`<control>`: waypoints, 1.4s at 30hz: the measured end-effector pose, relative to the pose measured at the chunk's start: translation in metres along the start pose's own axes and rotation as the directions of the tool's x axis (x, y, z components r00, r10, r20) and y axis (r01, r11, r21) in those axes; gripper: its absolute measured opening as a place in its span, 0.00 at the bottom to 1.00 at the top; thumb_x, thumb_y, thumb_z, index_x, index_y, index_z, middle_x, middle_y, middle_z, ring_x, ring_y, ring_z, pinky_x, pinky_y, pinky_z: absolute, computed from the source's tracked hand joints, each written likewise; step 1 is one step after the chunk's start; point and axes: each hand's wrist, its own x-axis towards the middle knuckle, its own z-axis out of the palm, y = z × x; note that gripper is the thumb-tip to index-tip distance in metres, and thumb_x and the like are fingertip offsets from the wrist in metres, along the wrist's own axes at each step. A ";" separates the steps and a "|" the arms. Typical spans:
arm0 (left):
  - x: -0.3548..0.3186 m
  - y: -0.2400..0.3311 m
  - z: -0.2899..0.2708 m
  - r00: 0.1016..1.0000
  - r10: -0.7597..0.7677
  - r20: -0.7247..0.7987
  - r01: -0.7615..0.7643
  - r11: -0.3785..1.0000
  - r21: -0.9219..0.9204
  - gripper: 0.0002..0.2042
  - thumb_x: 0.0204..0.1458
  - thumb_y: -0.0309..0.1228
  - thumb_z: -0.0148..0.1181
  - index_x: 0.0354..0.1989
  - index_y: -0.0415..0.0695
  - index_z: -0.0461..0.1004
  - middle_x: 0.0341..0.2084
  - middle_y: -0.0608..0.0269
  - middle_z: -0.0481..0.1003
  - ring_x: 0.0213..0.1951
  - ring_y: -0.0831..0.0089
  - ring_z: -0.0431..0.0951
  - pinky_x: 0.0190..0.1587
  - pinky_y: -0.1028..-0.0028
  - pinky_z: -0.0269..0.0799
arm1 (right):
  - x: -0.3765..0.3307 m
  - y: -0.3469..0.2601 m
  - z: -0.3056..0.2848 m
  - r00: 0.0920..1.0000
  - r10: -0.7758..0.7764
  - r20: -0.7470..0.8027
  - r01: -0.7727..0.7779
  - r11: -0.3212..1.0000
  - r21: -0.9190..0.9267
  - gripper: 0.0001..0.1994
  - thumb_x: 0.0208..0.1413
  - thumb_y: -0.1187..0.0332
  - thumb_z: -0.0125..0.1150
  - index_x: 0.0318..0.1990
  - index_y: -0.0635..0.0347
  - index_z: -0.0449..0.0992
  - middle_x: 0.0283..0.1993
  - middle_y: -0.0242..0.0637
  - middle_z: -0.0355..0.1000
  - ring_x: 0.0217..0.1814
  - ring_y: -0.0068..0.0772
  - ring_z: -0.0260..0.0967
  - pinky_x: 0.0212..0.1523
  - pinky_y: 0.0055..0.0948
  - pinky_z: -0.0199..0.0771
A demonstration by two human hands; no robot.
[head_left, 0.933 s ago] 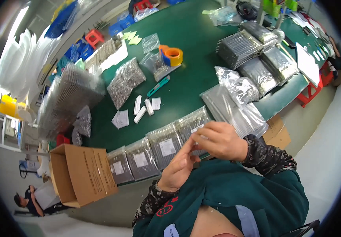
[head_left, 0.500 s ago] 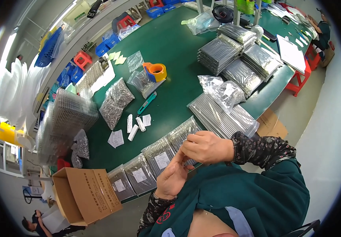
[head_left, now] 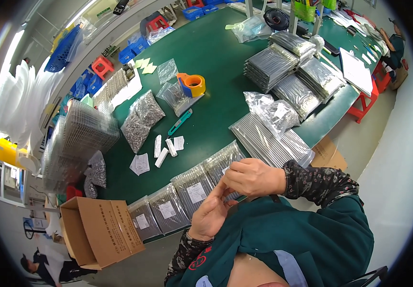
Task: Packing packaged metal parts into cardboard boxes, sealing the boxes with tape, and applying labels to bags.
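Observation:
My left hand (head_left: 208,217) and my right hand (head_left: 247,178) meet in front of my chest, above the near table edge. The right fingers are curled in a pinch against the raised left fingertips. Whatever lies between them, if anything, is hidden or too small to name. Below and beyond the hands runs a row of clear bags packed with thin grey rods; a labelled bag (head_left: 180,180) lies nearest the left hand. Right of the row lies a flat spread of bagged long rods (head_left: 264,138), partly covered by crumpled clear plastic (head_left: 279,115).
An open cardboard box (head_left: 113,234) stands at the row's left end. On the green table (head_left: 216,62) lie a tape dispenser (head_left: 192,85), a teal cutter (head_left: 180,122), bags of small parts (head_left: 142,119) and stacked rod packs (head_left: 271,67). Wire trays (head_left: 89,129) rise at left.
My hands keep nearly the same pinched pose. The view has tilted slightly, so table items sit a little differently. A person at lower left has shifted.

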 end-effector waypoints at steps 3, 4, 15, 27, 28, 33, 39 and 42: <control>-0.001 -0.002 -0.001 0.999 -0.005 -0.031 0.007 0.999 0.050 0.36 0.43 0.41 0.54 0.59 0.36 0.49 0.55 0.60 0.56 0.56 0.68 0.55 0.53 0.70 0.54 | 0.000 0.001 -0.001 1.000 -0.007 0.013 0.007 1.000 0.003 0.08 0.35 0.68 0.52 0.25 0.61 0.68 0.24 0.30 0.59 0.31 0.27 0.60 0.24 0.22 0.64; -0.001 -0.002 -0.001 0.999 -0.017 -0.038 0.021 0.994 0.106 0.35 0.44 0.38 0.54 0.59 0.36 0.49 0.55 0.60 0.56 0.55 0.69 0.55 0.53 0.70 0.54 | 0.000 0.002 -0.001 0.999 -0.008 0.034 0.007 1.000 0.027 0.08 0.35 0.68 0.52 0.25 0.61 0.68 0.25 0.30 0.59 0.31 0.28 0.60 0.24 0.22 0.64; 0.003 0.002 0.002 1.000 -0.015 -0.015 0.020 0.888 0.459 0.29 0.50 0.35 0.51 0.60 0.38 0.50 0.58 0.60 0.49 0.59 0.70 0.50 0.57 0.73 0.45 | 0.000 0.013 -0.007 0.993 0.113 0.028 -0.116 0.979 0.168 0.08 0.34 0.69 0.58 0.23 0.59 0.68 0.25 0.31 0.61 0.29 0.30 0.61 0.24 0.25 0.66; 0.003 0.001 -0.004 1.000 0.026 0.005 -0.024 0.817 0.576 0.26 0.52 0.36 0.49 0.58 0.40 0.55 0.59 0.61 0.48 0.59 0.72 0.50 0.56 0.74 0.47 | -0.010 0.012 -0.005 0.931 0.365 0.015 -0.351 0.881 0.318 0.06 0.35 0.77 0.59 0.25 0.60 0.72 0.26 0.33 0.68 0.28 0.33 0.65 0.27 0.27 0.67; 0.003 0.000 -0.006 1.000 0.025 0.005 -0.023 0.819 0.574 0.26 0.52 0.36 0.49 0.58 0.40 0.55 0.59 0.61 0.48 0.59 0.72 0.50 0.56 0.74 0.47 | -0.013 0.010 -0.005 0.914 0.404 0.025 -0.387 0.852 0.352 0.06 0.35 0.78 0.59 0.25 0.60 0.72 0.26 0.34 0.68 0.28 0.34 0.65 0.27 0.28 0.67; 0.004 -0.003 -0.008 0.996 0.062 -0.058 -0.029 0.890 0.455 0.24 0.51 0.30 0.49 0.57 0.39 0.56 0.55 0.63 0.52 0.53 0.76 0.56 0.50 0.79 0.54 | -0.040 0.003 -0.010 0.828 0.532 0.178 -0.554 0.727 0.404 0.05 0.38 0.78 0.54 0.26 0.62 0.72 0.26 0.36 0.68 0.32 0.38 0.66 0.31 0.31 0.68; 0.002 -0.001 -0.011 0.989 0.111 -0.102 -0.055 0.897 0.439 0.24 0.49 0.29 0.49 0.57 0.38 0.56 0.53 0.62 0.59 0.50 0.73 0.61 0.50 0.72 0.58 | -0.108 -0.014 -0.019 0.583 0.506 0.636 -0.639 0.769 -0.026 0.05 0.37 0.76 0.51 0.25 0.60 0.72 0.26 0.38 0.70 0.30 0.42 0.68 0.32 0.33 0.68; 0.002 0.001 -0.009 0.989 0.118 -0.086 -0.075 0.917 0.392 0.25 0.49 0.30 0.50 0.57 0.39 0.56 0.52 0.61 0.61 0.48 0.72 0.63 0.49 0.72 0.59 | -0.124 -0.032 -0.026 0.204 0.489 0.848 -0.513 0.791 -0.333 0.05 0.38 0.74 0.52 0.26 0.59 0.71 0.24 0.38 0.69 0.28 0.40 0.68 0.30 0.33 0.67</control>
